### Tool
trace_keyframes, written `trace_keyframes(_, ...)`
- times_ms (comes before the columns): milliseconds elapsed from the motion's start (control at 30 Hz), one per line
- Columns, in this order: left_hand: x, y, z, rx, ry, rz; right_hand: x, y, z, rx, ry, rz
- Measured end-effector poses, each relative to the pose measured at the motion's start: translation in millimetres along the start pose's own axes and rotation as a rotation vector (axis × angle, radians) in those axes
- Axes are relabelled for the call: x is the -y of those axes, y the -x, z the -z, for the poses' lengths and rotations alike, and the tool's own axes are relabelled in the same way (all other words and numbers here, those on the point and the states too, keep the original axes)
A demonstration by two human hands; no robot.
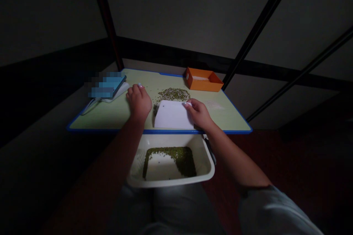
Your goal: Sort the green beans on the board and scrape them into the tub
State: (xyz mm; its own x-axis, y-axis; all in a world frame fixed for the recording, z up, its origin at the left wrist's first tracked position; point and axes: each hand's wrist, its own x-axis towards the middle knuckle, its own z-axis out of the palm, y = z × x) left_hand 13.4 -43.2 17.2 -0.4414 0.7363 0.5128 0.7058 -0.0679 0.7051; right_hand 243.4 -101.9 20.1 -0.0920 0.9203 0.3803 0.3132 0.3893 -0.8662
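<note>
My right hand (199, 114) grips the right edge of a white card (173, 115), thumb on top, just above the table's front edge. A small dark speck lies on the card. Behind it, small green grains (173, 94), like beans, are spread over the table; a darker clump shows at the card's left side. To the left, my left hand (139, 101) is closed over the tabletop, fingers curled and thumb uppermost; what it may hold is hidden. Below the table edge, a white plastic basin (171, 183) contains more green grains, heaped mostly at its right and far sides.
The pale table (110, 117) has a blue rim. An orange open box (204, 85) stands at the back right, with pale material inside. Whitish dust lies in front of it. At the left, a phone-like device (110, 85), partly pixelated, rests on a white stand with a cable.
</note>
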Motion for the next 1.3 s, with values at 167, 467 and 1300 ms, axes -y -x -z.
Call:
trace_keyframes(167,0,1,-0.7,0.031,-0.074,-0.031,-4,2,33,-0.293,-0.029,-0.008)
trace_keyframes(467,1,7,-3.0,0.112,-0.152,-0.084,-23,5,70,-0.54,0.06,-0.097)
trace_keyframes(1300,-1,6,-0.2,0.159,-0.138,-0.094,-11,20,34,-0.466,0.185,-0.199)
